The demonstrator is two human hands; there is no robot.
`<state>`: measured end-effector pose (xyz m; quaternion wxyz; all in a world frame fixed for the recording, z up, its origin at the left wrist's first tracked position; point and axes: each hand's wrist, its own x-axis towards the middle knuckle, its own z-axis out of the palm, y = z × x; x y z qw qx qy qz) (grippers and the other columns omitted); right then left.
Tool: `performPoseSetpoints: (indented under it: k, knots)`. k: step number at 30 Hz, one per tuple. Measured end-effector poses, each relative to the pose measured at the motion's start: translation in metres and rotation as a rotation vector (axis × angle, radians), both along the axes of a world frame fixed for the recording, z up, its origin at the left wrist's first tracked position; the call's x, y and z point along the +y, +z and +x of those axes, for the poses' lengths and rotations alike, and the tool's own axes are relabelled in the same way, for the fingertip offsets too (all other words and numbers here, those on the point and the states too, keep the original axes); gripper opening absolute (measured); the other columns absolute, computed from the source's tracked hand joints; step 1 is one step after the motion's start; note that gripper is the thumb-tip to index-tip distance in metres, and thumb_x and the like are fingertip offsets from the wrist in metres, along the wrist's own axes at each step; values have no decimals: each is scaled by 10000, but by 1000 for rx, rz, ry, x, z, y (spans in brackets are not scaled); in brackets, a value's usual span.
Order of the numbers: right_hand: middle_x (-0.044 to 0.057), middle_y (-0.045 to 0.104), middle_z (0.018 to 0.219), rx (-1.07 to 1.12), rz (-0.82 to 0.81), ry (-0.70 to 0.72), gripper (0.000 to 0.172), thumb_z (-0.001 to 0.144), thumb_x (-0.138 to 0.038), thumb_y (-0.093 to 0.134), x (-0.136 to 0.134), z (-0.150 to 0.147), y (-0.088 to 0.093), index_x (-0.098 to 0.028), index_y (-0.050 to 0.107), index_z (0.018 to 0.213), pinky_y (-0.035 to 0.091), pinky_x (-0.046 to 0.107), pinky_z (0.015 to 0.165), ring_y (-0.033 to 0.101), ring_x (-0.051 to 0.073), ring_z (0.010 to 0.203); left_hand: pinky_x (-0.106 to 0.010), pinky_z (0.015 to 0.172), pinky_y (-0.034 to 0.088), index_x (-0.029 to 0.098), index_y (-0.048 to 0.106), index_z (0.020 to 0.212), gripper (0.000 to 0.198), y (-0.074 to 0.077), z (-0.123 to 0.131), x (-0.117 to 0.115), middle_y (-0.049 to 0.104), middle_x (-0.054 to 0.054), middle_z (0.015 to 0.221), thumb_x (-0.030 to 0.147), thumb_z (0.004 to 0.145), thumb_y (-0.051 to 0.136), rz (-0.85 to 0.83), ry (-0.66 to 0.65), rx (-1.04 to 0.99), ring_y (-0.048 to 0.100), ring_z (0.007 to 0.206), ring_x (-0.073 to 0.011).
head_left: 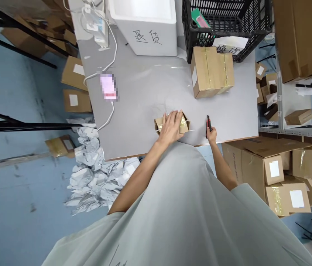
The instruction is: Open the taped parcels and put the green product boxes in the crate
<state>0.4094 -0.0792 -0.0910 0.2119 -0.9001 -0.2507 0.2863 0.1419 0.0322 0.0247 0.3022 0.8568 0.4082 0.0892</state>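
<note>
A small cardboard box [184,126] sits near the table's front edge, with its flaps partly raised and clear tape on them. My left hand [171,127] lies across the top of this box, fingers stretched out and covering its middle. What is inside cannot be seen. To the right, my right hand [212,135] is closed around a red and black utility knife [208,123]. The knife points away from me, just above or on the tabletop, apart from the box.
Two taped cartons [206,74] stand on the grey table [144,88] before a black crate [216,38]. A white bin [153,37] is at the back. A phone [108,87] with a white cable lies left. Crumpled paper [89,170] and more boxes [285,195] flank the table.
</note>
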Motion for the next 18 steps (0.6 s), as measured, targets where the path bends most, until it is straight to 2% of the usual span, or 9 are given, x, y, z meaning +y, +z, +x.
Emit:
performPoseSetpoints:
  k: [3,6,9,12,13,15,18]
  knots:
    - [201,820,1106,-16,-13,-16,326,991,-339,562,-6,8,-9,-99,759,1090,537,342,905,730,293,984,-762,1418,142,195,269,1812,1175,2,-17,5,439,-270,1775,327,819,883,-10,44,-22,384,1697,-486]
    - [186,815,1108,-36,-21,-19,316,956,-319,587,-11,16,-9,-108,764,1113,541,348,918,724,295,1006,-735,1421,199,195,221,1819,1215,5,-53,8,384,-266,1818,331,810,884,-48,114,-21,309,1737,-488]
    - [274,754,1325,-116,-16,-39,393,948,-265,597,-4,16,-6,-68,744,1255,528,421,1087,684,333,1230,-685,1425,259,181,171,1829,1284,6,-95,9,327,-268,1854,333,788,908,-100,179,2,263,1758,-483]
    - [312,682,1496,-126,90,14,458,991,-237,581,18,-7,-1,-60,705,1394,476,493,1236,632,333,1390,-671,1423,284,197,181,1831,1296,4,-128,7,335,-256,1856,360,785,927,-119,231,14,305,1745,-478]
    - [290,712,1476,-46,134,63,439,1017,-255,576,28,-21,0,-74,715,1392,492,488,1236,659,315,1368,-669,1423,286,199,197,1829,1287,3,-135,7,348,-253,1851,373,786,931,-117,247,12,320,1740,-476]
    - [223,804,1336,273,169,169,386,1063,-353,587,49,-54,4,-109,765,1303,578,448,1151,750,277,1217,-659,1426,295,196,236,1822,1262,1,-145,6,371,-250,1842,390,789,935,-105,273,5,338,1734,-469]
    - [147,868,1125,772,169,247,481,1113,-541,560,74,-101,14,-137,804,1206,659,432,1015,812,246,1043,-636,1409,355,219,304,1805,1206,-1,-154,3,386,-227,1840,376,790,936,-83,316,7,379,1715,-460]
